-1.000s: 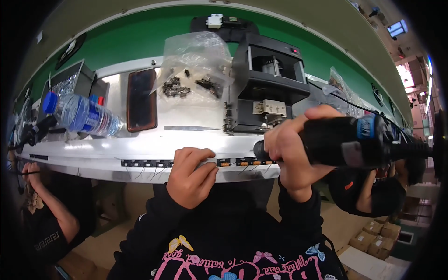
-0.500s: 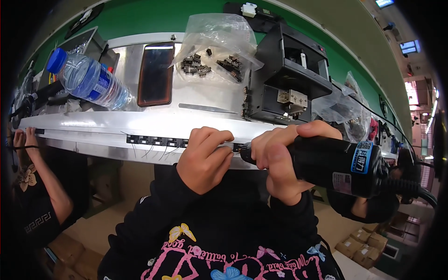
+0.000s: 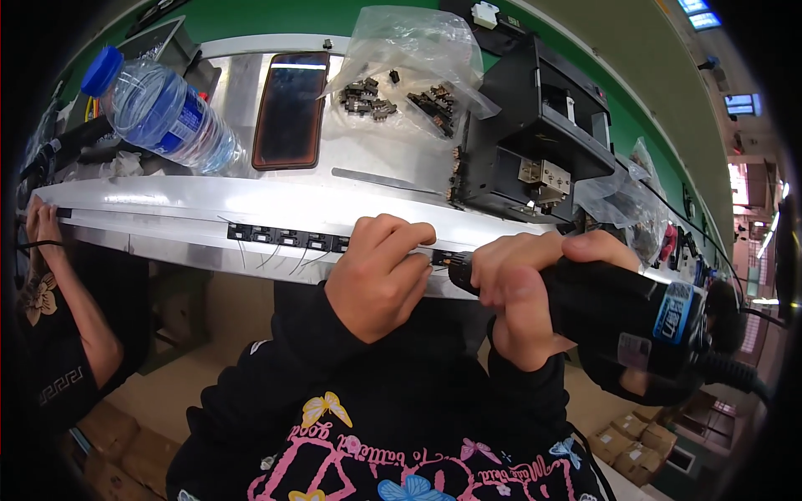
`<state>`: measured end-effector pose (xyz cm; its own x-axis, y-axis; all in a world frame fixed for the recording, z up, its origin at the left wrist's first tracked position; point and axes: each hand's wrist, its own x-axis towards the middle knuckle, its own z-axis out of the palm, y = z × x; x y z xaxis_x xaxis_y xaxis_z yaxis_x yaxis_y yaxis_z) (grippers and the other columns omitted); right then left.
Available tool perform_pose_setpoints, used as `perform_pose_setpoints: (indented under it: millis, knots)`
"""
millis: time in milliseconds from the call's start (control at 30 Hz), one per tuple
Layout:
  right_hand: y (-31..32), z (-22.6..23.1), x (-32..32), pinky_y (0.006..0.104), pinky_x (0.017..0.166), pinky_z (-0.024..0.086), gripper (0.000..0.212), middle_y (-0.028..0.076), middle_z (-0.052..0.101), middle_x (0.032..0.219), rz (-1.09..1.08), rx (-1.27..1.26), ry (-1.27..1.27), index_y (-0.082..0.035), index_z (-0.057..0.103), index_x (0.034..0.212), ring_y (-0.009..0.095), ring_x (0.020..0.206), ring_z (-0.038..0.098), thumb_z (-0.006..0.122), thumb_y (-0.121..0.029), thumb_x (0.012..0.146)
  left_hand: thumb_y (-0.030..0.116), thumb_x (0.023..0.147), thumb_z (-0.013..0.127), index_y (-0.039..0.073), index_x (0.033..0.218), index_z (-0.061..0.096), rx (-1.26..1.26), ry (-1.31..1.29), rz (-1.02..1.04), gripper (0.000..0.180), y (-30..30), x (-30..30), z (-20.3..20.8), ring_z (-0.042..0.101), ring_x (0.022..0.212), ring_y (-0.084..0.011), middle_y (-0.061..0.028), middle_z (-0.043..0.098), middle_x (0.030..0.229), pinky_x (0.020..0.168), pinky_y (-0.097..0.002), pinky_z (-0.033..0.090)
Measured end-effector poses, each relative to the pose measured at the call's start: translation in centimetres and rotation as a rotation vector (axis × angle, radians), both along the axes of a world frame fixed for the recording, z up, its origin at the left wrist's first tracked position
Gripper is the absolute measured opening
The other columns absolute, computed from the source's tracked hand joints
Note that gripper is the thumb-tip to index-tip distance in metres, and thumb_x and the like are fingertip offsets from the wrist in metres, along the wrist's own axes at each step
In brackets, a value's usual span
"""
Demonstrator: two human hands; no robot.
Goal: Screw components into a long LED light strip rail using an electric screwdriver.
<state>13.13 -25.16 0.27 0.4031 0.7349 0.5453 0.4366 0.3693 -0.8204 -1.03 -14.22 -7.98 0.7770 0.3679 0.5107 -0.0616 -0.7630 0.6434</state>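
Observation:
My right hand [image 3: 522, 288] is wrapped round a black corded electric screwdriver [image 3: 622, 309], held nearly level with its nose pointing left. That nose meets a small black part at the right end of a row of small black parts [image 3: 288, 240] with thin wires. My left hand [image 3: 380, 280] is closed over the row's right portion, fingertips close to the screwdriver's nose. What its fingers pinch is hidden. The row lies along a long pale metal strip at the bench's near edge.
Behind my hands lie a phone [image 3: 290, 113], a clear bag [image 3: 401, 50] with small black parts, and a flat metal strip [image 3: 384, 182]. A black device [image 3: 535, 125] stands at right, a water bottle [image 3: 171, 117] at left. Another person's hand [image 3: 46, 225] touches the bench's left end.
The view has shifted a little, so the bench things sit higher and further right. The screwdriver tilts slightly more down toward its cord end. Both hands keep their hold.

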Motion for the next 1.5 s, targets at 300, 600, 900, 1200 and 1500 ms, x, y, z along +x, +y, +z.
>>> perform_pose_setpoints:
  millis: [300,600,900,1200,1500]
  knots:
    - [0.8,-0.5,-0.3,0.0360,0.052,0.048,0.036,0.006,0.051,0.066,0.030,0.061,0.146,-0.010,0.035,0.115,0.016,0.048,0.047,0.063,-0.006,0.093,-0.001,0.070,0.076,0.002,0.092,0.068,-0.011,-0.010,0.010,0.023,0.1,0.1,-0.2,0.059,0.098,-0.0272,-0.0072,0.065,0.114,0.086,-0.0396,0.045]
    - [0.4,0.3,2.2,0.0411,0.060,0.050,0.040,0.008,0.054,0.067,0.355,-0.068,0.036,-0.009,0.038,0.118,0.022,0.057,0.053,0.066,0.001,0.092,0.011,0.068,0.080,0.013,0.088,0.070,-0.005,0.053,0.176,0.022,-1.6,1.6,0.4,0.055,0.094,-0.0249,-0.0017,0.059,0.103,0.080,-0.0394,0.040]
    - [-2.2,1.6,2.5,0.0414,0.061,0.053,0.050,0.011,0.056,0.068,0.064,0.306,0.345,-0.004,0.039,0.127,0.023,0.055,0.055,0.066,0.002,0.086,0.015,0.071,0.085,0.018,0.092,0.074,0.000,0.139,0.211,0.024,-2.5,2.5,1.2,0.050,0.085,-0.0221,0.0012,0.057,0.097,0.077,-0.0389,0.033]
    - [-5.7,1.5,4.9,0.0397,0.058,0.050,0.050,0.010,0.050,0.066,-0.115,0.420,0.277,-0.004,0.039,0.135,0.020,0.050,0.048,0.057,-0.005,0.088,0.015,0.074,0.081,0.017,0.094,0.074,0.081,0.158,0.208,0.021,-3.7,3.0,1.6,0.053,0.101,-0.0265,-0.0034,0.057,0.105,0.085,-0.0440,0.036]
    - [-6.5,0.0,5.8,0.0343,0.061,0.044,0.043,0.003,0.044,0.067,-0.146,0.383,0.215,-0.003,0.047,0.135,0.015,0.055,0.045,0.054,-0.010,0.092,0.016,0.076,0.080,0.015,0.113,0.076,0.051,0.206,0.224,0.037,-4.5,2.3,4.0,0.054,0.110,-0.0290,-0.0054,0.062,0.112,0.091,-0.0457,0.036]
